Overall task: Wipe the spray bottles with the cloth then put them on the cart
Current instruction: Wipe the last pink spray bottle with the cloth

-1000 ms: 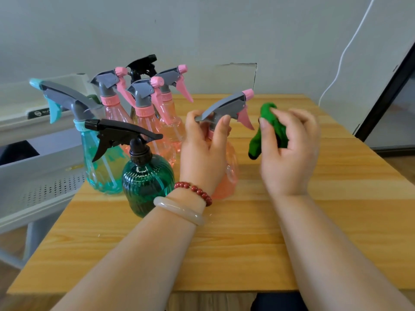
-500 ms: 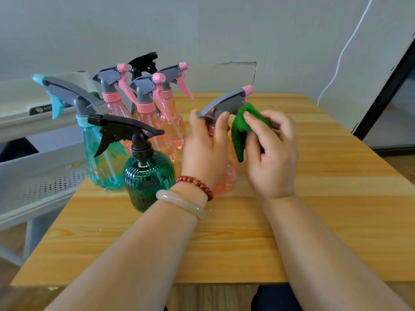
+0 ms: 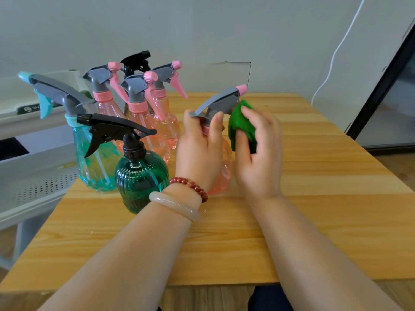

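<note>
The left hand hid the neck of the pink bottle. The cart — at left — was cut off.

soft, even daylight fills the frame, brightest at the right. shadows on the wooden table are faint. wide-angle bending curves the edges; detail is slightly soft throughout.

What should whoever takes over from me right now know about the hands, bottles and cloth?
Left hand grips the neck of the pink spray bottle, upright on the table.
Right hand presses the green cloth against its head.
Waiting at the table's left: teal bottle, dark green bottle, three pink bottles, black-topped bottle behind.
Done: no bottle visible on the cart.
Left: finish this wipe, cart it, then the others.
</note>
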Motion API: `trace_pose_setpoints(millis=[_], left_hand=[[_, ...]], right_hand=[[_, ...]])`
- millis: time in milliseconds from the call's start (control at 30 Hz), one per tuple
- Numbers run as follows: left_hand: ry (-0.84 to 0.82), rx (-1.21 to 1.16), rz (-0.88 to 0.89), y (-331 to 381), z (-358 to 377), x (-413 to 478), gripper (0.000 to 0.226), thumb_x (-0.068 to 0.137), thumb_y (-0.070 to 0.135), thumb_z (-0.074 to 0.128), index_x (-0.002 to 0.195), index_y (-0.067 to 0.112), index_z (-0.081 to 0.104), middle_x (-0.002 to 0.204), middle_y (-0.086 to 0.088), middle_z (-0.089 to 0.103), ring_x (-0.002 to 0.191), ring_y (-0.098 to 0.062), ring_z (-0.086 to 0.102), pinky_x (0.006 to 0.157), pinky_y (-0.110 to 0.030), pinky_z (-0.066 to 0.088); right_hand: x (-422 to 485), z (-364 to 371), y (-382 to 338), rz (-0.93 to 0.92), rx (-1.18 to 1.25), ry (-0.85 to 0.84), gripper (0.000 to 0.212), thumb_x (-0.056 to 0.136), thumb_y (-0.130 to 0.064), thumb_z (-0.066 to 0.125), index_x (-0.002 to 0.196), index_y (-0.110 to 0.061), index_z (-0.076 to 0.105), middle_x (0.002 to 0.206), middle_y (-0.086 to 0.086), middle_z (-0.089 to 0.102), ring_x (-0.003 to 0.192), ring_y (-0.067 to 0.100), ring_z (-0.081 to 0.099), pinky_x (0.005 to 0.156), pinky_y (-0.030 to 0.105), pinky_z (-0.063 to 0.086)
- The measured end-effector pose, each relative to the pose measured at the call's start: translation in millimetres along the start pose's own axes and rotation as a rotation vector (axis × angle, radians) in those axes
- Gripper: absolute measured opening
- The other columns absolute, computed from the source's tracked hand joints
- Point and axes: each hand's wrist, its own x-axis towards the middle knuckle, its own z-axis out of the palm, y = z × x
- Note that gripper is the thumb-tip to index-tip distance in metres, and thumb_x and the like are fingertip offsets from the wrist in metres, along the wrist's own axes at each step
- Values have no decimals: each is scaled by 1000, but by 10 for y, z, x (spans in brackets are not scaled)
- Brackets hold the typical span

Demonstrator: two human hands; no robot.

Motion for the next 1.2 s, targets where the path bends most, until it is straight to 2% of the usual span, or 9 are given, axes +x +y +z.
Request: trace_pose_setpoints(millis=[100,200,367,500,633,700,867,967,1200], left_hand=[[-13,-17,-17,9,-22,2,12,102,32,50,99,25,41,80,16,62,69,7,59,62,-16,48],[-24,-20,-25,38,-38,-6,11,102,32,50,97,27,41,80,17,62,68,10,58,59,-9,43],[-101,26,-18,-14,-81,-60,14,99,37,54,104,25,48,93,12,60,86,-1,57,73,-20,45],[-158,32,-138,-147,-87,-200,53,91,52,54,133,20,52,121,8,44,115,-6,42,98,-23,36],[-160,-37,-149,-205,-77,-201,47,91,59,49,131,34,50,112,22,45,103,5,43,85,0,30],[-126,-37,-122,-216,-76,-191,36,94,67,39,119,41,47,107,24,46,106,1,43,83,0,29],[-121,3,-75,-305,-27,-202,48,100,46,22,127,23,54,115,8,51,103,6,35,85,5,23],[-131,14,-62,-340,6,-173,51,101,44,21,130,20,55,122,2,56,107,4,38,87,4,24],[-122,-91,-25,-279,-15,-189,23,105,34,31,111,47,49,97,24,59,101,14,48,83,-2,34]], right_hand=[[22,37,-48,176,48,-125,35,95,-4,51,130,-7,55,121,-1,57,111,2,51,94,7,35],[45,-32,14,450,77,-216,27,97,-8,50,109,-30,59,94,-21,62,84,-14,55,72,2,38],[59,-87,76,632,132,100,23,94,-13,51,102,-33,60,91,-12,68,83,4,67,76,24,53],[49,-121,20,489,153,204,24,90,-13,56,108,-29,53,101,-15,59,90,-2,58,80,10,43],[25,-147,-3,169,34,190,21,85,-5,60,104,-12,55,103,-15,51,94,3,51,86,17,41],[12,-141,-14,11,-45,183,16,82,3,62,99,2,62,104,-1,50,100,4,46,92,17,38],[8,-115,-97,-197,-143,168,14,84,6,63,96,4,71,104,13,51,96,29,57,92,28,45],[-25,-74,-95,-218,-190,127,15,86,3,65,98,1,73,102,18,63,95,33,62,90,35,50],[-58,34,-142,-5,-91,-23,25,88,-3,63,112,-3,70,110,4,70,106,15,61,95,12,42]])
